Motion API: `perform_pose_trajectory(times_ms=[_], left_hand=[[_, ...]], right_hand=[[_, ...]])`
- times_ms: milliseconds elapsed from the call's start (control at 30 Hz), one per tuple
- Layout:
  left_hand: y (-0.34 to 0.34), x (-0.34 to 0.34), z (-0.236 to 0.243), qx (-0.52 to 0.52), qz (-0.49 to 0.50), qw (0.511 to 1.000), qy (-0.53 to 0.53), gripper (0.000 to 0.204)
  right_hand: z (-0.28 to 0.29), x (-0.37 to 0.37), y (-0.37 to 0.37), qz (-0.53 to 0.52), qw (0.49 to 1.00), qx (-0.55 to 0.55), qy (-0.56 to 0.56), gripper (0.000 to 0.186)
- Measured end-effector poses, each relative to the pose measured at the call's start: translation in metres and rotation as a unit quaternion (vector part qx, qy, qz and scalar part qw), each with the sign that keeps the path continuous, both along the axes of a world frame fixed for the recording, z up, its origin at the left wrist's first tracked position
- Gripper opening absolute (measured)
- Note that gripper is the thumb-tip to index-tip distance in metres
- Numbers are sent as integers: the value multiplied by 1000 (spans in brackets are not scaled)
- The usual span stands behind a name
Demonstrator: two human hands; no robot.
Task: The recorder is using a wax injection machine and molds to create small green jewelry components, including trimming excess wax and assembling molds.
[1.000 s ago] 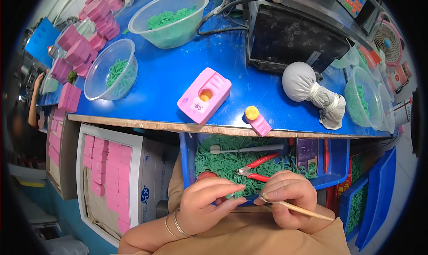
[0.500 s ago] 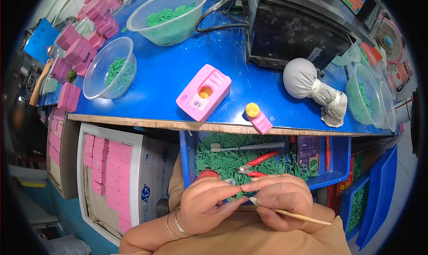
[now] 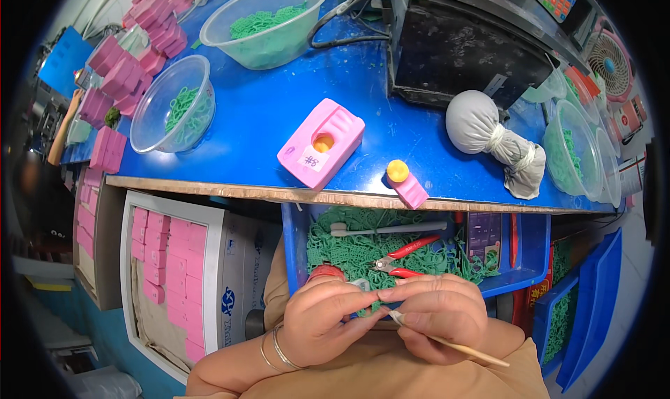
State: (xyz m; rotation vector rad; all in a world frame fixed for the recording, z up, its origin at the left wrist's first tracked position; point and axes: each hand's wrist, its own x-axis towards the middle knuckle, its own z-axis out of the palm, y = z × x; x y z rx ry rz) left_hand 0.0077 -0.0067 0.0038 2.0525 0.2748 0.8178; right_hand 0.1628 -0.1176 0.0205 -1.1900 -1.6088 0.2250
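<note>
My left hand (image 3: 326, 322) and my right hand (image 3: 438, 314) meet fingertip to fingertip over my lap, just below a blue drawer (image 3: 530, 256). Between the fingertips sits a small pale part (image 3: 361, 285), mostly hidden. My right hand also grips a thin wooden stick (image 3: 457, 343) that points out to the lower right. The drawer is full of green rubbery pieces (image 3: 349, 249), with red-handled pliers (image 3: 405, 256) and a grey toothbrush-like tool (image 3: 387, 228) lying on them. A red round thing (image 3: 324, 272) sits by my left hand.
On the blue tabletop (image 3: 258, 120) stand a pink block mould (image 3: 321, 142), a small pink piece with a yellow cap (image 3: 405, 181), a tied grey cloth bag (image 3: 492, 137), clear bowls of green pieces (image 3: 174, 106), and a black machine (image 3: 467, 50). A box of pink blocks (image 3: 171, 259) stands at lower left.
Both hands have closed in together on the small part and shifted slightly. The stick's outer end has dropped lower to the right.
</note>
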Motion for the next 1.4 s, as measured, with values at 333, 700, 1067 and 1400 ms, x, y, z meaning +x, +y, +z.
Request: perform_pose_trajectory(times_ms=[333,700,1067,1400], left_hand=[[2,1,3,13,-13,1000,2,32],[4,0,9,-76,-64,990,98,26],[3,1,6,-75,-76,990,92,27],[4,4,8,-55,-67,994,63,26]], right_hand=[[0,-2,4,0,996,-30,79,26],[15,13,7,80,968,-188,146,6],[16,11,4,57,979,-161,110,4],[11,12,2,62,981,-112,145,14]])
